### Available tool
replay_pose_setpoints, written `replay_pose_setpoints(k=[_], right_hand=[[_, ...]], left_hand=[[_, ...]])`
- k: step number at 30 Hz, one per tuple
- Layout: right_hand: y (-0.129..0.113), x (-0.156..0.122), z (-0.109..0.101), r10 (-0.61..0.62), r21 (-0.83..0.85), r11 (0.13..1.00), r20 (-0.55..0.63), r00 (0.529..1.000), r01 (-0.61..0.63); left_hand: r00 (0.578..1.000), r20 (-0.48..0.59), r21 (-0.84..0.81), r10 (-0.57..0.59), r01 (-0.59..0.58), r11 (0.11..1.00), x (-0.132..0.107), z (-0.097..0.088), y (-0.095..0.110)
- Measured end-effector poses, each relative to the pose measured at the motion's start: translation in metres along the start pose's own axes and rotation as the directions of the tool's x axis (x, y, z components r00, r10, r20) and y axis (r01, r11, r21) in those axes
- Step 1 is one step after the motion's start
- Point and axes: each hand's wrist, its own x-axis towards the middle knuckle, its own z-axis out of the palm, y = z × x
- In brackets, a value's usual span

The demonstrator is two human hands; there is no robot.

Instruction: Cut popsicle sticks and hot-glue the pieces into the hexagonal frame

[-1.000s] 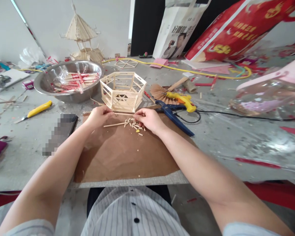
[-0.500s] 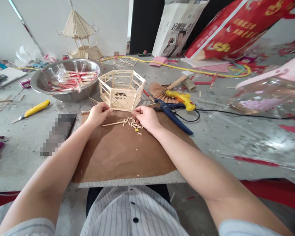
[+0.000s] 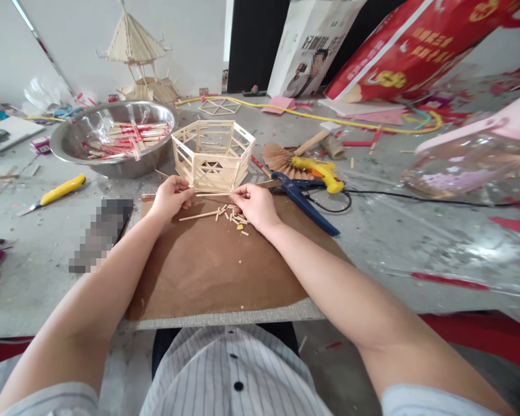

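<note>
A hexagonal frame of pale wooden sticks (image 3: 212, 153) stands at the far edge of a brown paper sheet (image 3: 216, 271). My left hand (image 3: 170, 196) and my right hand (image 3: 253, 205) pinch the two ends of a thin wooden stick (image 3: 212, 194) held level against the frame's lower front edge. Both hands have their fingers closed. Short cut stick pieces (image 3: 231, 216) and one longer stick (image 3: 198, 216) lie on the paper between my hands.
A steel bowl (image 3: 75, 150) of red-wrapped sticks sits back left, a stick pagoda model (image 3: 134, 49) behind it. A yellow knife (image 3: 60, 190) lies left. Blue cutters (image 3: 305, 202), a yellow glue gun (image 3: 318, 170) with black cord and a paper fan (image 3: 277, 157) lie right.
Both hands have moved a little farther from me, bringing the thin stick up against the bottom front of the hexagonal frame.
</note>
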Motion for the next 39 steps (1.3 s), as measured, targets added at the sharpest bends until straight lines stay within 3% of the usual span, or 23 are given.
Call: replay_pose_setpoints(k=[7,11,14,18,21,25,31,35,39], right_hand=[[0.007,0.002,-0.001,-0.023,0.069,0.997,-0.003,1.0,0.024],[0.002,-0.001,-0.007,-0.13,-0.118,0.984,0.029,0.991,0.133],[-0.003,-0.005,-0.011,-0.178,-0.244,0.949,0.112,0.978,0.201],[-0.007,-0.01,-0.013,-0.207,-0.357,0.895,0.203,0.957,0.269],[-0.006,-0.012,-0.012,-0.225,-0.415,0.856,0.24,0.944,0.309],[-0.006,-0.013,-0.011,-0.268,-0.452,0.816,0.256,0.929,0.36],[-0.008,-0.014,-0.011,-0.241,-0.464,0.81,0.294,0.925,0.358],[-0.008,-0.014,-0.012,-0.256,-0.466,0.801,0.301,0.919,0.376],[-0.007,-0.013,-0.014,-0.288,-0.469,0.789,0.291,0.913,0.398]], left_hand=[[0.999,-0.004,0.037,-0.035,0.035,0.999,0.002,-0.005,0.001],[0.983,-0.178,0.335,0.051,0.012,0.942,0.01,-0.026,0.002],[0.961,-0.212,0.705,0.179,0.024,0.709,0.016,-0.042,-0.002],[0.993,-0.009,0.931,0.122,-0.036,0.363,0.021,-0.05,-0.009],[0.988,0.136,0.963,0.069,-0.148,0.226,0.021,-0.047,-0.007],[0.98,0.197,0.975,0.011,-0.197,0.1,0.019,-0.045,0.003],[0.979,0.203,0.976,-0.02,-0.201,0.082,0.022,-0.048,0.005],[0.983,0.176,0.973,-0.052,-0.166,0.16,0.025,-0.053,0.001],[0.975,0.223,0.942,-0.004,-0.214,0.257,0.022,-0.056,0.004]])
